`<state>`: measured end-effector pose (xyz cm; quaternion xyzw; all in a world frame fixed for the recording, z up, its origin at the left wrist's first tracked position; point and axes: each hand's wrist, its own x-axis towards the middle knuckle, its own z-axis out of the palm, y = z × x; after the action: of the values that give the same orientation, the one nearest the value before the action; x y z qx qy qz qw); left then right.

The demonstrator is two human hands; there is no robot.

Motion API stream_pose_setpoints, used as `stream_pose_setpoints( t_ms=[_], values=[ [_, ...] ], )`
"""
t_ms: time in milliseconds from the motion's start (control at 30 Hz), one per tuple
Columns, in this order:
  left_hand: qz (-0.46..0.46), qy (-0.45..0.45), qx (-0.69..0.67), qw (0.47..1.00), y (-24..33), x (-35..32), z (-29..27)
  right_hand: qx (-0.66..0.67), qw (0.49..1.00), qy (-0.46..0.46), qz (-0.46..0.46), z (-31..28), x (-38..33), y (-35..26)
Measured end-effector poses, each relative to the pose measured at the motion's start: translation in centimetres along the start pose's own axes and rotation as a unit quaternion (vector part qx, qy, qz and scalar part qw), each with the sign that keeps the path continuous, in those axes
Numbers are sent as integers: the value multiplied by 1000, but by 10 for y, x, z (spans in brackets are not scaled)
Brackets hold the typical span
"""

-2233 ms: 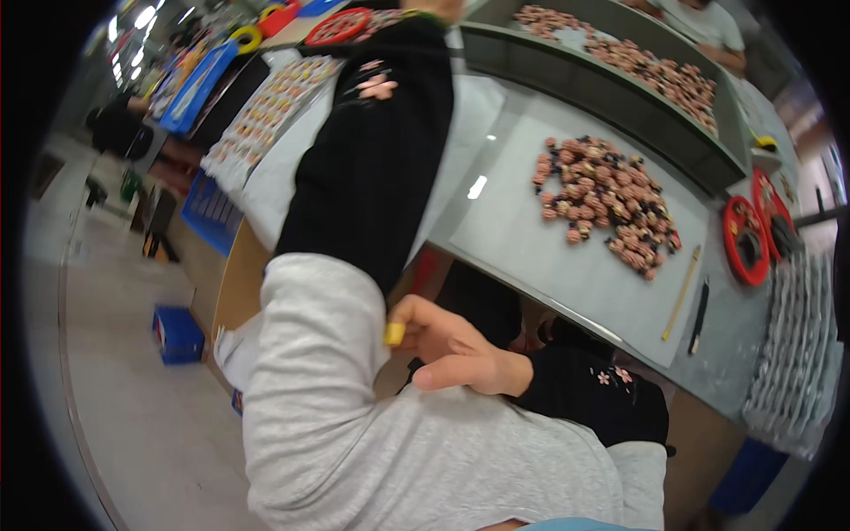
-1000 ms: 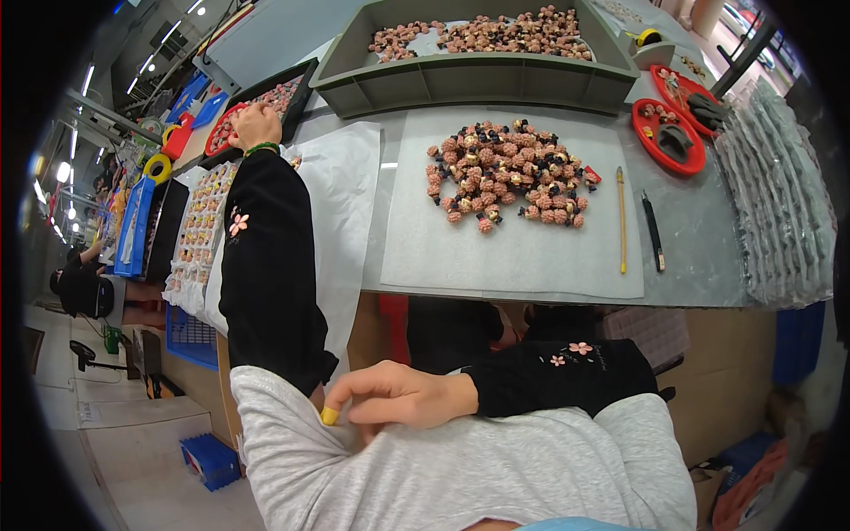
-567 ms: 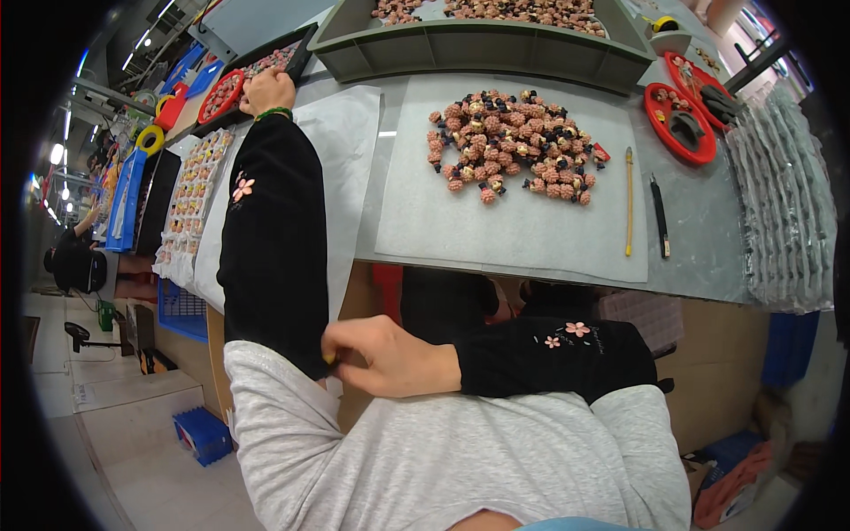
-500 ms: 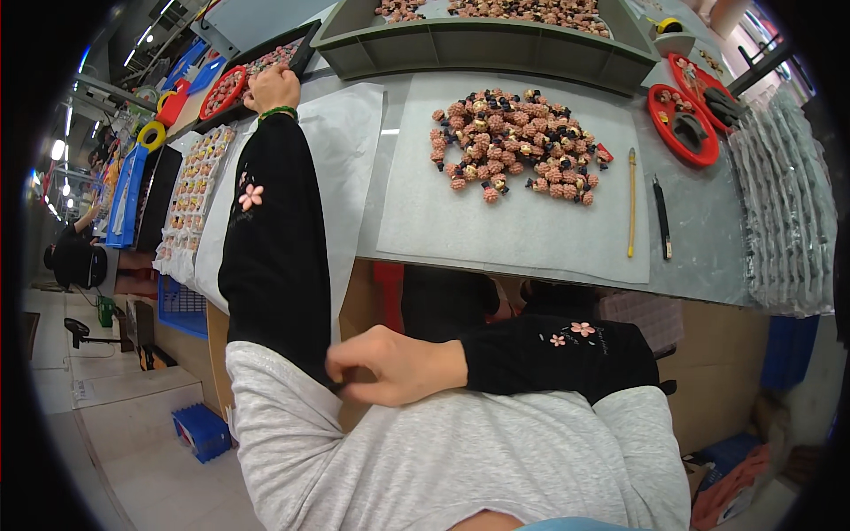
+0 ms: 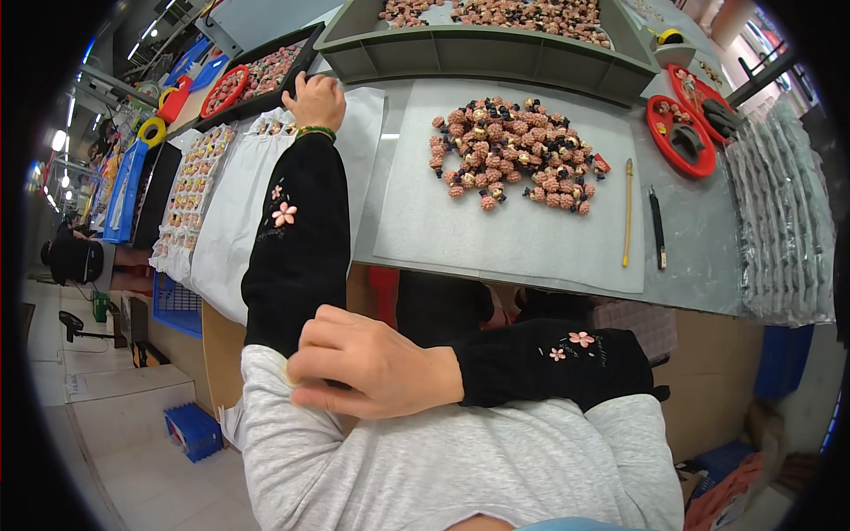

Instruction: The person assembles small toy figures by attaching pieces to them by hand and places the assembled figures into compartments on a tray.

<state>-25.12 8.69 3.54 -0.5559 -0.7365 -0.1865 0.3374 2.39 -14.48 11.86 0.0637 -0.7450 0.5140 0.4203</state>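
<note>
My left hand (image 5: 317, 103) reaches out past the white sheet to the near edge of the black tray (image 5: 266, 104) of small pinkish pieces. Its fingers are bent and apart, with nothing visible in them. Across my body, my right hand (image 5: 367, 365) is curled on my left arm near the elbow. Its fingers close on the upper end of the black oversleeve (image 5: 297, 239), where it meets my grey sleeve (image 5: 274, 389). Part of that grip is hidden behind the fingers. Right of the left hand lies a heap of small pink knobbly figurines (image 5: 518, 150) on white foam (image 5: 522, 239).
A grey-green bin (image 5: 487, 57) of similar figurines stands behind the heap. To the right are a yellow stick (image 5: 628, 212), a black pen-like tool (image 5: 658, 226), red round trays (image 5: 704, 164) and stacked clear plastic trays (image 5: 784, 212). Figurines in rows (image 5: 193, 199) lie at left.
My left hand has drawn back and right, away from the pieces in the black tray. My right hand has moved left and slightly up, closing round my left arm at the oversleeve's end.
</note>
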Motion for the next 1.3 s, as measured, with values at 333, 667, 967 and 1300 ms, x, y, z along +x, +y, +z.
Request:
stream_pose_setpoints(
  t_ms=[333, 667, 967, 1300],
  values=[
    [22, -42, -35, 998, -1, -12, -9, 487, 826, -60, 278, -8, -13, 4],
    [-127, -77, -301, 942, 13, 15, -30, 124, 964, -155, 175, -21, -32, 35],
    [92, -235, -469, 846, 114, -115, -110, -137, 948, 111, 266, -107, -104, 47],
    [-73, -171, -449, 874, 145, -142, -121, -92, 896, 287, 325, -125, -144, 52]
  ],
)
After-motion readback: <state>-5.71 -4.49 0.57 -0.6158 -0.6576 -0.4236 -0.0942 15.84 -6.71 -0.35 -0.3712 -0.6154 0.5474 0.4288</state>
